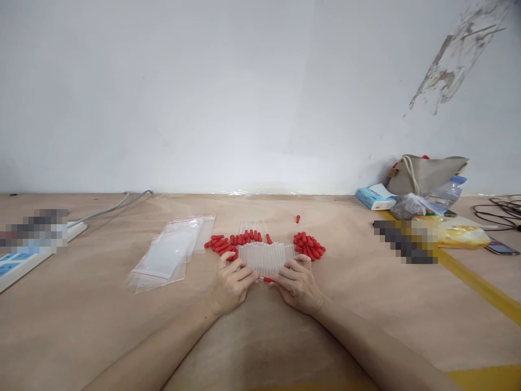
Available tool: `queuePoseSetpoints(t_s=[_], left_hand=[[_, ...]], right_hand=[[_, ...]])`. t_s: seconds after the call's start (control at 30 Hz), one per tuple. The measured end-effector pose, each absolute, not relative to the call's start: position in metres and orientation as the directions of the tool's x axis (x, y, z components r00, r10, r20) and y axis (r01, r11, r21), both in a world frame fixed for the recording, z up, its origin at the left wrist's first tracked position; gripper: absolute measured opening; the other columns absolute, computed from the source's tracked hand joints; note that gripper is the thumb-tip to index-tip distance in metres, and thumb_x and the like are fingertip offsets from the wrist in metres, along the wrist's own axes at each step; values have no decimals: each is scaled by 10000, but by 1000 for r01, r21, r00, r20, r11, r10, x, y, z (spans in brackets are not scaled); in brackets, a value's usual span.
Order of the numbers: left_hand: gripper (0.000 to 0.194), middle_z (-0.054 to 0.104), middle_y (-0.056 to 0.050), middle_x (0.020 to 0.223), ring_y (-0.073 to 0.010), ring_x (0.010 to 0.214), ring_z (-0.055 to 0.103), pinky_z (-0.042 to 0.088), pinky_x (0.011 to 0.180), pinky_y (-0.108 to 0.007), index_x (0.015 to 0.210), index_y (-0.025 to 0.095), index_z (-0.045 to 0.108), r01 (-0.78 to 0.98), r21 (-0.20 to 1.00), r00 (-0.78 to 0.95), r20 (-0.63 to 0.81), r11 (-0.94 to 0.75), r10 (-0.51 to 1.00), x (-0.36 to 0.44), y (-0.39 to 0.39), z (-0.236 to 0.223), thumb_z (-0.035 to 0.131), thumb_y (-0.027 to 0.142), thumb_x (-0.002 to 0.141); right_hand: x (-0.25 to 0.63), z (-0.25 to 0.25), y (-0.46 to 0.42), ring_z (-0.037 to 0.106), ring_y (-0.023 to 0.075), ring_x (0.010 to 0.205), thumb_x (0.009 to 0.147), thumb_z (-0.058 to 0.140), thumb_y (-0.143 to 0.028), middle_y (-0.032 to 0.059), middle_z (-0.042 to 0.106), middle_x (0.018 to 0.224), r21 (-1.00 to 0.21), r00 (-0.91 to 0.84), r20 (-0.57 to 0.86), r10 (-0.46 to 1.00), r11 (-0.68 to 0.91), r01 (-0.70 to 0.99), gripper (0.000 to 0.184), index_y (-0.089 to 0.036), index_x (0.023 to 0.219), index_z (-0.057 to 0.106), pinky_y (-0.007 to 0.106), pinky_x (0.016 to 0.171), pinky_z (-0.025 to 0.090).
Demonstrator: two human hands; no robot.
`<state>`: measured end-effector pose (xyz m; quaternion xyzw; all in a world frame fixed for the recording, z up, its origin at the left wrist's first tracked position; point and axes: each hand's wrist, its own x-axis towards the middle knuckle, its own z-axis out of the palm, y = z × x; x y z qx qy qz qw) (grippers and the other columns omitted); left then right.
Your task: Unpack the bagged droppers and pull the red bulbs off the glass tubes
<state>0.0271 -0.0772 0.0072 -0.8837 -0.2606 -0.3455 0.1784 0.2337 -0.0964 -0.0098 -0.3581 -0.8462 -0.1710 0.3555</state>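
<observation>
My left hand (233, 281) is closed on a glass dropper tube, most of it hidden by the fingers. My right hand (300, 283) pinches the red rubber bulb (267, 279), which sits against the tube's end between the two hands. How far the bulb is pushed on, I cannot tell. Just beyond the hands lies a row of clear glass tubes (264, 256) side by side. Behind that row are several droppers with red bulbs (246, 237) on them. Loose red bulbs (310, 246) are heaped at the right, and another heap of red bulbs (220, 244) lies at the left.
Clear zip bags (166, 255) lie left of the tubes. A white power strip (40, 260) with a grey cable is at far left. On the right are a tissue pack (375, 196), a grey bag (427, 174), a yellow package (468, 233) and a phone (501, 246). One red bulb (298, 219) lies apart.
</observation>
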Motion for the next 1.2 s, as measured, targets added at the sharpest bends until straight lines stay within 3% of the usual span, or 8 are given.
queuePoseSetpoints(t_s=[0.33, 0.5, 0.73, 0.9, 1.07, 1.2], left_hand=[[126, 602, 35, 609, -125, 659, 488, 285, 853, -428, 802, 209, 608, 553, -121, 634, 703, -824, 322, 29, -77, 7, 496, 150, 795], [160, 608, 21, 638, -130, 667, 510, 325, 830, -409, 807, 212, 608, 567, -82, 607, 715, -820, 349, 21, -75, 8, 467, 137, 804], [280, 573, -57, 891, -152, 834, 542, 452, 744, -287, 1069, 196, 537, 682, 156, 384, 755, -715, 531, -3, -52, 5, 395, 129, 836], [376, 488, -92, 923, -174, 878, 520, 469, 758, -309, 1174, 146, 473, 724, 134, 408, 707, -676, 577, 5, -51, 6, 351, 100, 821], [293, 508, -57, 850, -131, 770, 528, 473, 700, -260, 1042, 169, 554, 683, 125, 437, 720, -719, 540, 6, -52, 4, 372, 94, 825], [276, 558, -55, 838, -135, 754, 553, 478, 696, -262, 1047, 167, 542, 679, 50, 485, 718, -733, 498, 5, -50, -1, 382, 106, 830]], right_hand=[[237, -10, -98, 426, 98, 674, 791, 507, -217, -46, 495, 558, 6, -506, 724, 470, 729, 685, 97, -220, 754, 595, 363, 846, 201], [244, -9, -98, 424, 109, 654, 794, 486, -206, -21, 490, 572, -28, -508, 706, 494, 736, 677, 127, -204, 769, 611, 327, 754, 290], [266, -3, -84, 524, 128, 696, 809, 473, -234, 45, 555, 770, -439, -112, 778, 618, 662, 608, 196, -207, 941, 615, 272, 622, 439], [279, 5, -75, 534, 125, 669, 824, 431, -287, 61, 541, 829, -644, 182, 710, 680, 522, 559, 270, -200, 1020, 596, 276, 583, 469], [309, 8, -62, 455, 105, 570, 769, 496, -366, 35, 532, 721, -717, 378, 644, 665, 352, 602, 316, -163, 987, 603, 257, 526, 429], [326, 3, -54, 482, 119, 601, 723, 534, -422, 50, 599, 744, -772, 451, 571, 686, 261, 580, 336, -151, 905, 616, 262, 556, 419]])
